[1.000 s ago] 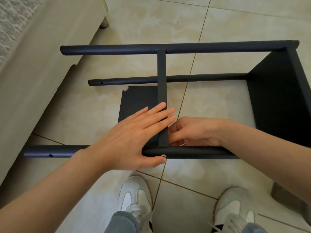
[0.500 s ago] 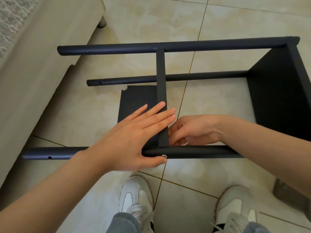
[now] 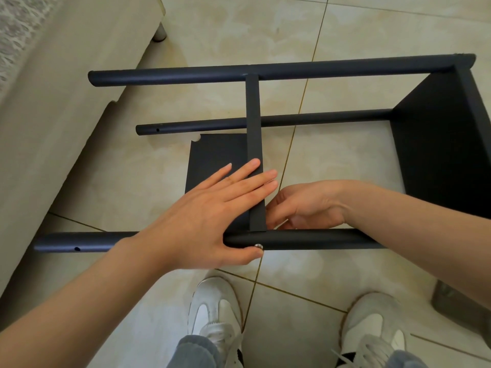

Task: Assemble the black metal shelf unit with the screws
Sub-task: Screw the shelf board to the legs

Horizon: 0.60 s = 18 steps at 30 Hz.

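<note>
The black metal shelf unit (image 3: 345,68) lies on its side on the tiled floor (image 3: 358,27), just ahead of the person's white trainers (image 3: 215,309). Three round tubes run left to right: the far tube (image 3: 172,77) at the top, the middle tube (image 3: 326,119) below it, and the near tube (image 3: 305,239) closest to the feet. At the right the far and middle tubes meet a dark end panel (image 3: 430,181). About halfway along, a shelf panel (image 3: 218,155) stands between the tubes, and its folded edge (image 3: 253,123) spans from the far tube down to the near tube, crossing in front of the middle one.

The left hand (image 3: 212,213) lies flat on the shelf panel, fingers straight and spread a little, the fingertips reaching over the folded edge. Its thumb runs along the front of the near tube, the tip right beside a silver screw (image 3: 258,246) seated in that tube. The right hand (image 3: 308,205) comes in from the right above the near tube and sits just beside the lower end of the folded edge. Its fingers bend downward, but the tips are hidden, so whether they pinch anything cannot be told.

A small hole (image 3: 77,248) shows near the left end of the near tube. A beige sofa (image 3: 53,115) runs along the left
</note>
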{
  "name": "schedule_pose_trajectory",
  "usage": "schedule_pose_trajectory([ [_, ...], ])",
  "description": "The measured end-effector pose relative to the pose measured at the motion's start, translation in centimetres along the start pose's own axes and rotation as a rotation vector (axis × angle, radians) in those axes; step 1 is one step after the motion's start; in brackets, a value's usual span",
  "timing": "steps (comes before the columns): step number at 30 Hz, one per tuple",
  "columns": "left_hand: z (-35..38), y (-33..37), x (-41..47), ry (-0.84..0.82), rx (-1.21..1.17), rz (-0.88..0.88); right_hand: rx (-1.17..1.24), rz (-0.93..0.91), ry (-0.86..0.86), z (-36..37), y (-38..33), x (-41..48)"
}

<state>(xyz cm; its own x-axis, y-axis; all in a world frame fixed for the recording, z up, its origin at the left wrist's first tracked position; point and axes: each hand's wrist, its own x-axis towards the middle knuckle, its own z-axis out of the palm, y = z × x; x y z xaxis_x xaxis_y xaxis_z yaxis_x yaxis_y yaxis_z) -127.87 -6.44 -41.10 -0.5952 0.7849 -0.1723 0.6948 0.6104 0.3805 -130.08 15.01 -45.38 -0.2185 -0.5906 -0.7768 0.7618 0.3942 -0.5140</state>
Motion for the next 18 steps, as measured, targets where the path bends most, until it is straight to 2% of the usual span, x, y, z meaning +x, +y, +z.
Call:
schedule_pose_trajectory([
  [10, -0.12, 0.05, -0.04, -0.006, -0.004, -0.001, 0.046, 0.016, -0.032, 0.05, -0.06, -0.34],
  [18, -0.09, 0.04, -0.06, -0.01, -0.012, 0.004, 0.058, -0.041, -0.043, -0.13, -0.08, -0.12],
])
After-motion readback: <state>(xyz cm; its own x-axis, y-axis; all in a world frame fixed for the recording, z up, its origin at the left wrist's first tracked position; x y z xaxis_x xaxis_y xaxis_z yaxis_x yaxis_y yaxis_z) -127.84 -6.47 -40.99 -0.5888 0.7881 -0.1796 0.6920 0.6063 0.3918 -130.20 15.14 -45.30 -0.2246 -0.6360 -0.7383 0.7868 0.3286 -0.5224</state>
